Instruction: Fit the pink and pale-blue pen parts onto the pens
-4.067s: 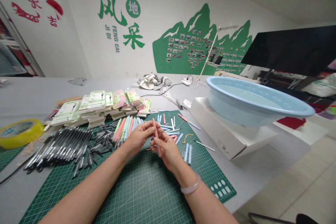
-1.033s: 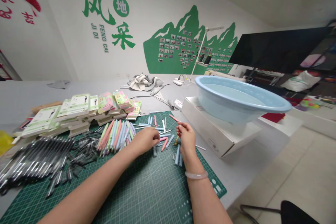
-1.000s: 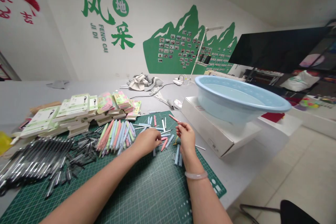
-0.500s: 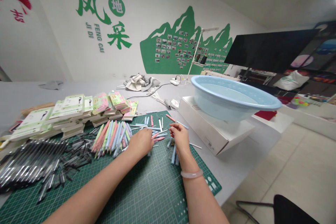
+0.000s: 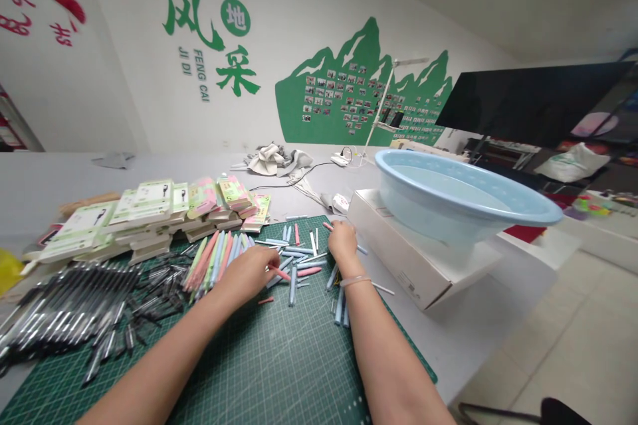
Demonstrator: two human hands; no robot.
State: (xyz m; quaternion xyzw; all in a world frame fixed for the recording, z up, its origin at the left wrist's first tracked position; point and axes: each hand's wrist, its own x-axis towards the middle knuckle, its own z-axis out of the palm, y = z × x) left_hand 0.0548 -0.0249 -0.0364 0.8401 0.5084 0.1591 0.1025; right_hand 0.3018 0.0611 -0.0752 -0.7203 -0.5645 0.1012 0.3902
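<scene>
My left hand [image 5: 255, 271] is closed, its fingertips pinching a pink pen barrel [image 5: 280, 273] just above the loose pen parts. Right of it, my right hand [image 5: 343, 243], wearing a pale bangle [image 5: 355, 281], has its fingers curled over a pink pen part [image 5: 327, 226] near the far edge of the green cutting mat [image 5: 279, 358]. Its fingertips are partly hidden. Blue pen barrels [image 5: 293, 287] and thin white tubes [image 5: 314, 243] lie scattered between the hands. More blue barrels [image 5: 339, 306] rest beneath my right wrist. Beside my left hand is a bundle of pastel pens [image 5: 212, 262].
Black-and-clear pens [image 5: 74, 309] and dark pen caps [image 5: 157, 289] cover the mat's left side. Behind them are stacked small boxes [image 5: 149, 202]. A light blue basin [image 5: 428, 206] stands on a white carton [image 5: 399, 259] at the right. Crumpled cloth [image 5: 272, 159] lies farther back.
My left hand has drawn back leftward from the loose parts, with a pink pen barrel at its fingertips. My right hand has reached forward and closed over the pink part. The view has shifted slightly left.
</scene>
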